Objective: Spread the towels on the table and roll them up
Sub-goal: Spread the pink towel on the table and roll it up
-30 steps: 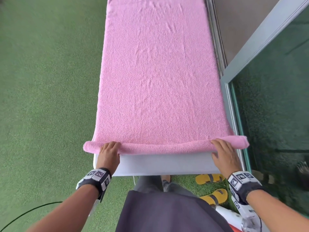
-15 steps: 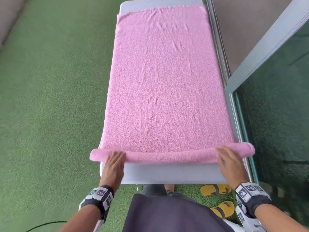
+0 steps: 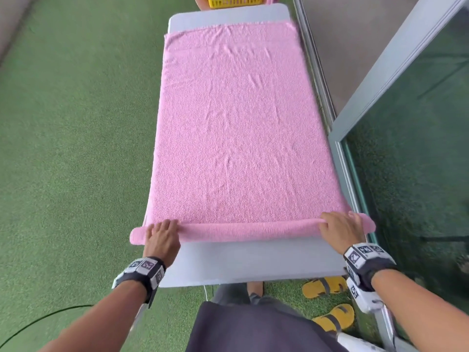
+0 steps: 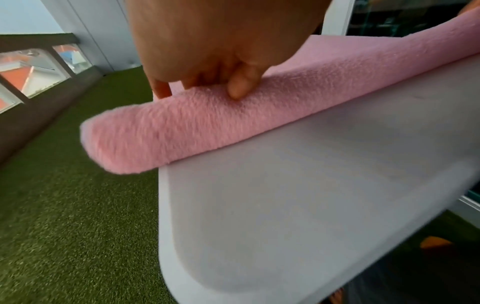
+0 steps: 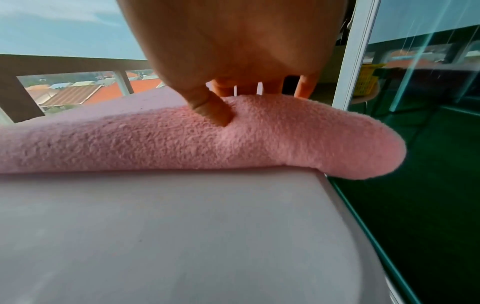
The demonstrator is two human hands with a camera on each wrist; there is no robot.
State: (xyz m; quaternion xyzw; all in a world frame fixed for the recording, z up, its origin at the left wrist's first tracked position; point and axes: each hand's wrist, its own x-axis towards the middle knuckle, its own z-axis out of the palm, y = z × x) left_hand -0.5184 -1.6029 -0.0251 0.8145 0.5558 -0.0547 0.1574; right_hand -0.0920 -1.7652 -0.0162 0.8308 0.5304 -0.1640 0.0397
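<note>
The pink towel (image 3: 236,128) lies flat on the white table (image 3: 253,260), its near edge rolled into a thin roll (image 3: 248,231). The left hand (image 3: 161,240) and the right hand (image 3: 341,228) press on the roll ends with spread fingers, thumbs behind it.

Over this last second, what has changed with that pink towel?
Both hands, left hand and right hand, have pushed the rolled edge of the fluffy pink terry towel away from the person, baring more pale grey table. The rest of the towel stays flat.
</note>
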